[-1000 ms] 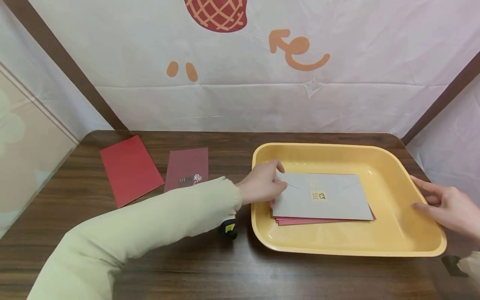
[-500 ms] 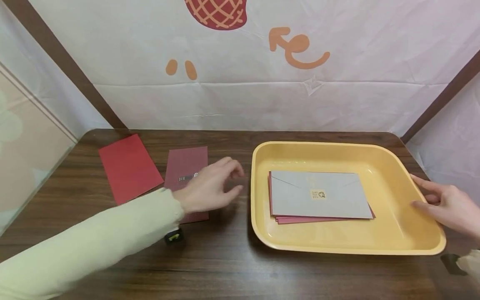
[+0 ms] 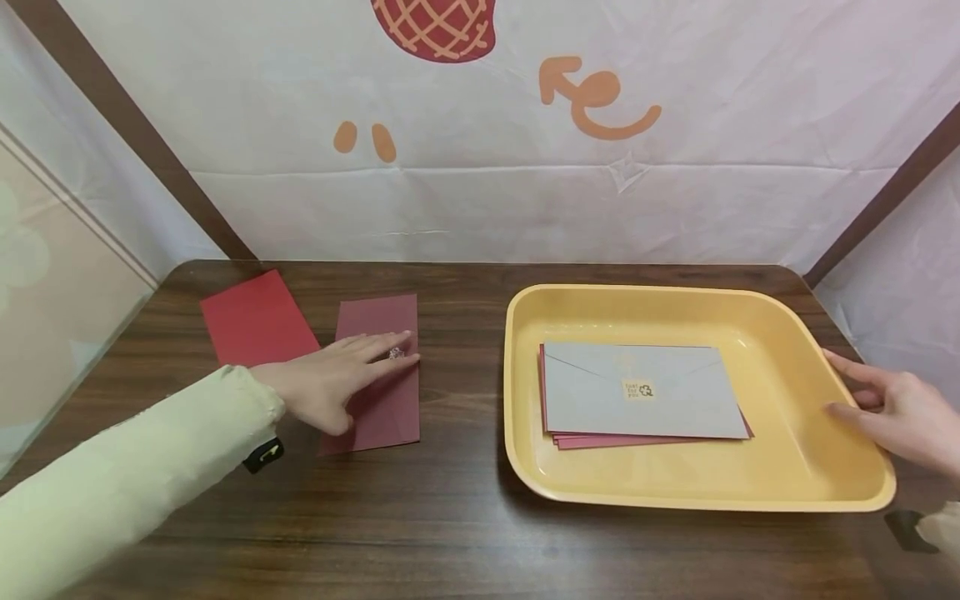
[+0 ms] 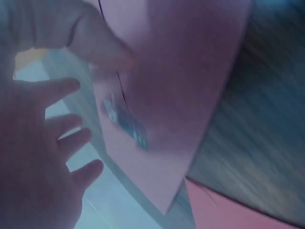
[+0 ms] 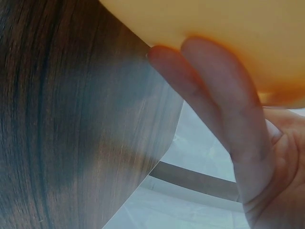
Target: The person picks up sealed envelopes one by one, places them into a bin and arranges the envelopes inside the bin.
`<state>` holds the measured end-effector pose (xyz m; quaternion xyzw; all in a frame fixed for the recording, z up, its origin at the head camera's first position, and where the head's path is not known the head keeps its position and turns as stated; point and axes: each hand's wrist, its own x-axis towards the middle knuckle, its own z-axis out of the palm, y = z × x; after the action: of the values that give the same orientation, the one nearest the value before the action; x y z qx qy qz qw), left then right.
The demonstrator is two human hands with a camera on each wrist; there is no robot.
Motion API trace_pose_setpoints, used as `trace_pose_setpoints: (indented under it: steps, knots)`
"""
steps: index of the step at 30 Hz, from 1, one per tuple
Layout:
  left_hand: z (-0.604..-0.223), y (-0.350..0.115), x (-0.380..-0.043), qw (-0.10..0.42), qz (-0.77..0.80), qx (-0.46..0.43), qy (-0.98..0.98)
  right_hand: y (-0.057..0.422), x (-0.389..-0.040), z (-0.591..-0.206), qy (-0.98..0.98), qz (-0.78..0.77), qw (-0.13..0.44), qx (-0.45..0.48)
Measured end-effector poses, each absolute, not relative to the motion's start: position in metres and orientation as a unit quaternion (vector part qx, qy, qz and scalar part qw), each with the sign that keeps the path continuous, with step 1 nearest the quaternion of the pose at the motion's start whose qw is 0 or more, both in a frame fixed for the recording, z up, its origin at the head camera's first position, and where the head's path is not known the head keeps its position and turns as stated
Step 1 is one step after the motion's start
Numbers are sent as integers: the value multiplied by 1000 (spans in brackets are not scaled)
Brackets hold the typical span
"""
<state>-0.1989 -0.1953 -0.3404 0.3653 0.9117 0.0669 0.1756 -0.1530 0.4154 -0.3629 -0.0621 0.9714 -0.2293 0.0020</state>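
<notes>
My left hand point(image 3: 322, 382), fingers spread, is over a maroon envelope point(image 3: 384, 417) on the wooden table, its fingertips near the small silver print. In the left wrist view the thumb overlaps that envelope point(image 4: 176, 109), which shows a dark flap line and a shiny print. My right hand point(image 3: 900, 412) grips the right rim of a yellow plastic tray point(image 3: 780, 442), thumb inside and fingers outside. Under the tray's wall point(image 5: 233, 33) two fingers show from below in the right wrist view. A grey envelope point(image 3: 675, 400) with a gold "just for you" label tops a stack of red and pink ones inside the tray.
A bright red envelope point(image 3: 258, 321) lies at an angle at the table's back left, partly behind the left hand. The wooden table point(image 3: 465, 533) reaches back to a pale printed curtain point(image 3: 480, 200).
My left hand has left the stack in the tray and moved left to the maroon envelope, its fingers spreading. The right hand keeps its grip on the tray.
</notes>
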Motion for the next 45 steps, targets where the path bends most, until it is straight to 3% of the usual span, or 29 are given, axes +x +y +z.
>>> trace_pose_setpoints:
  steps: [25, 45]
  knots:
    - [-340, -222, -215, 214, 44, 339, 915, 411, -150, -360, 972, -232, 19, -44]
    - [-349, -239, -219, 254, 179, 324, 893, 416, -150, -368, 961, -265, -27, -70]
